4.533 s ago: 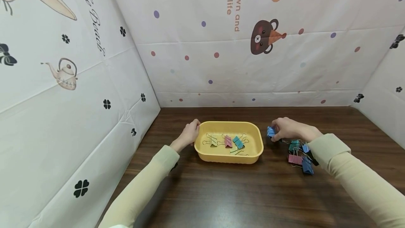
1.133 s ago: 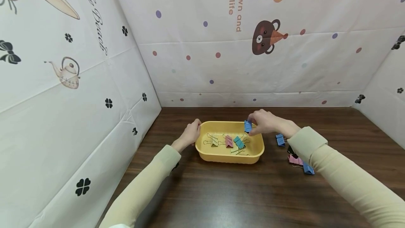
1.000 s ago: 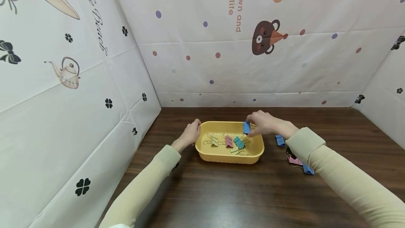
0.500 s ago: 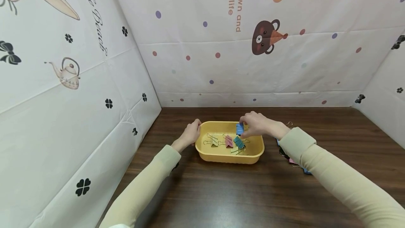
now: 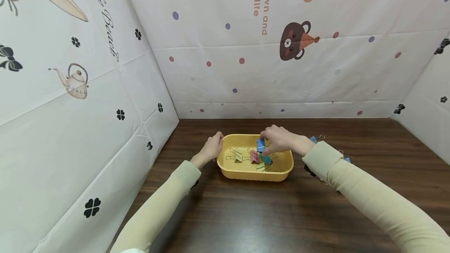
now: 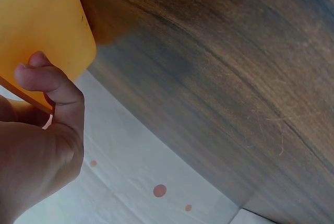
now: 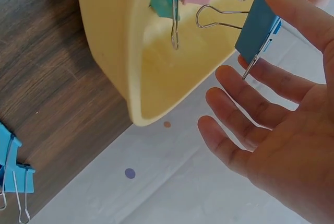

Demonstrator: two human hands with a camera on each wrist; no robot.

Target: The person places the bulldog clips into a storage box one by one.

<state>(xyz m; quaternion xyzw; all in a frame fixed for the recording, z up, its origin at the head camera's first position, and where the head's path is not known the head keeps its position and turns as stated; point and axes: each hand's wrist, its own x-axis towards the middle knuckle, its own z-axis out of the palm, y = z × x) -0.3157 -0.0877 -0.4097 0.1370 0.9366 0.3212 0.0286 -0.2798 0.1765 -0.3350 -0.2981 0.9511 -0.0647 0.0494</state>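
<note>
My left hand point(image 5: 211, 148) grips the left end of a yellow plastic tray point(image 5: 251, 175); in the left wrist view the thumb and fingers point(image 6: 44, 80) curl over its rim. My right hand point(image 5: 279, 139) is above the tray's right half, pinching a blue binder clip point(image 5: 260, 145) between thumb and forefinger. In the right wrist view that clip point(image 7: 257, 28) has one wire handle sticking out toward the tray, and the other fingers are spread. Inside the tray lie a pale yellow clip point(image 5: 238, 156), a pink clip point(image 5: 254, 156), a teal clip point(image 5: 266, 160) and another yellowish one point(image 5: 261, 166).
Right of the tray, several more binder clips lie on the dark wooden table point(image 5: 246, 214), including a blue one point(image 5: 313, 139) and a black one point(image 5: 309, 170). My right sleeve point(image 5: 323, 159) hides much of that pile. Printed white sheets point(image 5: 225, 69) wall the table.
From beside the clip pile, my right hand has moved left to above the tray, a blue binder clip in its fingers. The left hand stays on the tray's rim.
</note>
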